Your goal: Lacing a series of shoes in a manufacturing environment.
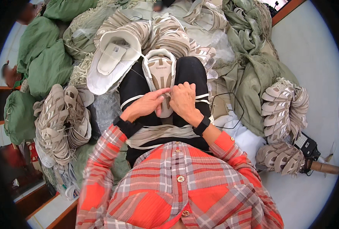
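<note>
A beige and brown shoe upper (159,72) with white edging rests between my knees, its tongue facing me. My left hand (148,102) lies against its near left side, fingers stretched out and the index tip close to my right hand. My right hand (182,100) is closed in a pinch at the upper's right edge; what is between the fingertips is hidden. White strands cross both knees beside my wrists. A bundle of pale beige laces (165,135) lies over my lap.
Nested shoe uppers (169,36) are heaped beyond my knees, beside a large white-lined upper (114,61). More stacks stand at left (53,124) and right (282,110). Green sacks (43,49) lie at far left, a grey-green cloth (249,76) at right. A black device (306,145) sits at right.
</note>
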A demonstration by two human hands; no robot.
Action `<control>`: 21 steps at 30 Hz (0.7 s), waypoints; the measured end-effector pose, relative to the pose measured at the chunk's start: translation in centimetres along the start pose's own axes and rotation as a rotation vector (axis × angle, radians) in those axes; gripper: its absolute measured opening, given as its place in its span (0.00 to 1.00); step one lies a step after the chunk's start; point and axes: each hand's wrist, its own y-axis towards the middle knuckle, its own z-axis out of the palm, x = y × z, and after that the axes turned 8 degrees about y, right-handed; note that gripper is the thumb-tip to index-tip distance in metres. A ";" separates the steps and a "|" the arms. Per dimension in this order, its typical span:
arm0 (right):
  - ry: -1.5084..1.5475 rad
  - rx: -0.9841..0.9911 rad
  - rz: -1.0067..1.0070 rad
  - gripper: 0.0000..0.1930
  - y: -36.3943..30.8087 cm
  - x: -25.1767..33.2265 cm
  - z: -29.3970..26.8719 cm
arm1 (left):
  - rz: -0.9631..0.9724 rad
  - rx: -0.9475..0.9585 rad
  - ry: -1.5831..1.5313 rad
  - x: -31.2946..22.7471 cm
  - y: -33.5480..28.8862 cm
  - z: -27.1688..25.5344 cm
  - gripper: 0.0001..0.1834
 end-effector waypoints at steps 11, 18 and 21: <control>-0.008 -0.012 0.009 0.06 -0.4 0.0 -0.5 | -0.100 0.198 0.610 -3.5 1.0 -1.3 0.24; -0.027 0.006 -0.029 0.06 -0.7 0.2 -1.6 | 0.071 0.088 0.945 -2.9 3.8 -1.3 0.18; -0.134 0.143 -0.041 0.05 -0.7 0.3 -2.4 | 0.262 0.007 1.298 -2.7 5.5 -1.5 0.11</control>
